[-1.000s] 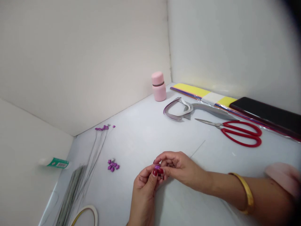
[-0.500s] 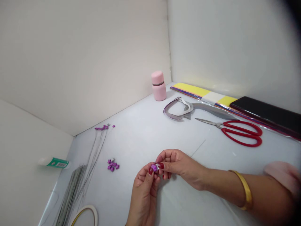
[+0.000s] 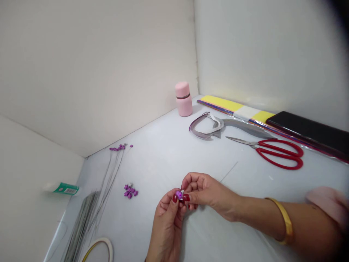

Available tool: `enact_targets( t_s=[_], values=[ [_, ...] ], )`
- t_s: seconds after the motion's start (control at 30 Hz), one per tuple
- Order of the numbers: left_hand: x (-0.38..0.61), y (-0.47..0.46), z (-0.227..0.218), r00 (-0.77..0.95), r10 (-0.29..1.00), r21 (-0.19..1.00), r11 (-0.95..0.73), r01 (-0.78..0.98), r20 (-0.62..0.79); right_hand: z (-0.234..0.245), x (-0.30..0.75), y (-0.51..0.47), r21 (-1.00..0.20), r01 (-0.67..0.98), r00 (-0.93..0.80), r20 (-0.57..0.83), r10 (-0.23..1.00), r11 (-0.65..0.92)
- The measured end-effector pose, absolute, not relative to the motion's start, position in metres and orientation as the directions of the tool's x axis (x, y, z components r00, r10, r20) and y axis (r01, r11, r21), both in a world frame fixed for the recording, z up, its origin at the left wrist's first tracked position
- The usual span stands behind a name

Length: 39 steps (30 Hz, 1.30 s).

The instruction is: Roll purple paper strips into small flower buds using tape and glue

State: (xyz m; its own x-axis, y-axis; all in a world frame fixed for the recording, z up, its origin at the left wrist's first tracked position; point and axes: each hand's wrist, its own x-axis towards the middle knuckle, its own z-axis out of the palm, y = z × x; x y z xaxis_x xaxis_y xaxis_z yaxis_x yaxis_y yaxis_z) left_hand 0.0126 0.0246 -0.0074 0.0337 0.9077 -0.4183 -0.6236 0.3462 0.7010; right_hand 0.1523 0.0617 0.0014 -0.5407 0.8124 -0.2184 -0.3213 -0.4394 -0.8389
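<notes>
Between my fingertips is a small purple paper flower (image 3: 179, 195) with a pale tip on its right side. My left hand (image 3: 169, 214) pinches it from the left, thumb in front. My right hand (image 3: 203, 193) has its thumb and fingers closed on the flower's right side, at the pale tip. A thin wire (image 3: 229, 171) sticks out behind my right hand; whether it joins the flower is hidden. To the left lies a small cluster of purple paper buds (image 3: 131, 191). Farther back are several purple buds on wire stems (image 3: 117, 148).
Grey wires (image 3: 81, 225) and a tape roll (image 3: 109, 247) lie at the lower left, near a green-and-white tube (image 3: 67, 189). Red-handled scissors (image 3: 293, 154), curled paper strips (image 3: 199, 133), a pink bottle (image 3: 184, 105), packed coloured paper (image 3: 223, 103) and a black phone (image 3: 308, 131) lie behind.
My right thumb has shifted slightly lower on the flower, and more of its pale tip shows. My left hand stays nearly still. Everything else lies as before.
</notes>
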Motion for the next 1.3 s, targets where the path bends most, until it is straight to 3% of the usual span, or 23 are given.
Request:
enact_targets(
  t_s=[0.87,1.3],
  values=[
    [0.0126,0.0227,-0.0065,0.077,0.923,0.746,0.352,-0.565,-0.377,-0.0013,0.1565,0.0633,-0.826,-0.279,-0.557,-0.276,0.783,-0.489],
    [0.0124,0.0246,-0.0055,0.097,0.930,0.741,0.343,-0.578,-0.355,0.0011,0.1534,0.0626,-0.870,-0.292,-0.518,-0.206,0.830,-0.398]
  ],
)
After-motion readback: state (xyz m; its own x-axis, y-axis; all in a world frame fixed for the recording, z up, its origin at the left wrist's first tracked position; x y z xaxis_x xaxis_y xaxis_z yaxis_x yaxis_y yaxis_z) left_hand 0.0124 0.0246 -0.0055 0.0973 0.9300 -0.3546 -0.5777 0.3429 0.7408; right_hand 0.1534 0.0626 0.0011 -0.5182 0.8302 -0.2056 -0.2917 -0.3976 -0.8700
